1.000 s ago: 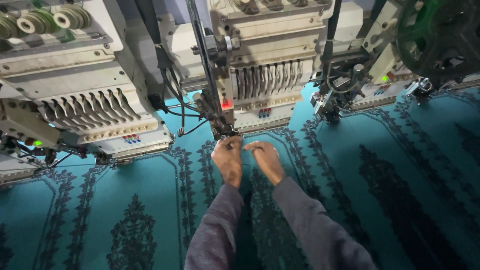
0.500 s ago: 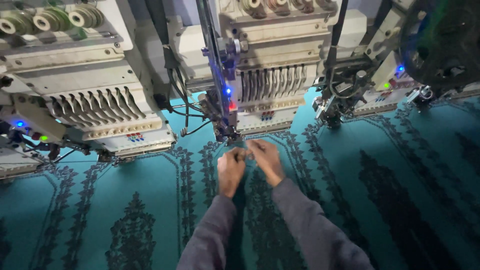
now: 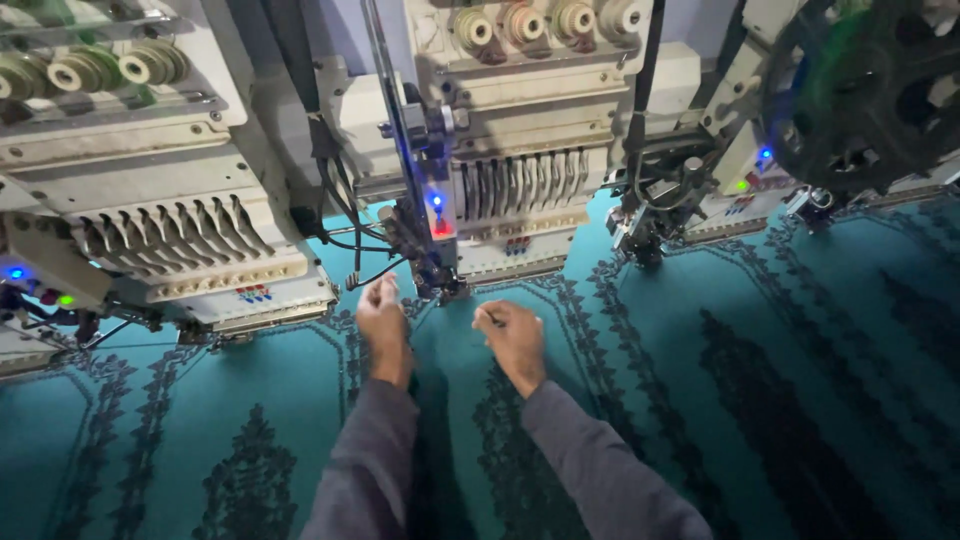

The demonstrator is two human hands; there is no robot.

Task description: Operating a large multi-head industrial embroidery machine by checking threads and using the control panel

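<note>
My left hand (image 3: 382,318) hovers over the teal fabric (image 3: 780,400), fingers pinched together just below the needle area (image 3: 440,285) of the middle embroidery head (image 3: 515,190). My right hand (image 3: 510,335) is a little to the right and lower, its fingers curled closed. A thin thread may run between the two hands, but it is too fine to make out. Both arms wear grey sleeves. A blue light and a red light glow on the head above my left hand.
Another embroidery head (image 3: 190,240) stands to the left and one (image 3: 740,170) to the right, each close above the cloth. Thread spools (image 3: 545,22) sit on top. A dark wheel (image 3: 870,90) is at the upper right. Dark embroidered motifs (image 3: 250,470) cover the fabric.
My hands were together right under the needle; they have since drawn back toward me and moved apart. The view has shifted slightly lower.
</note>
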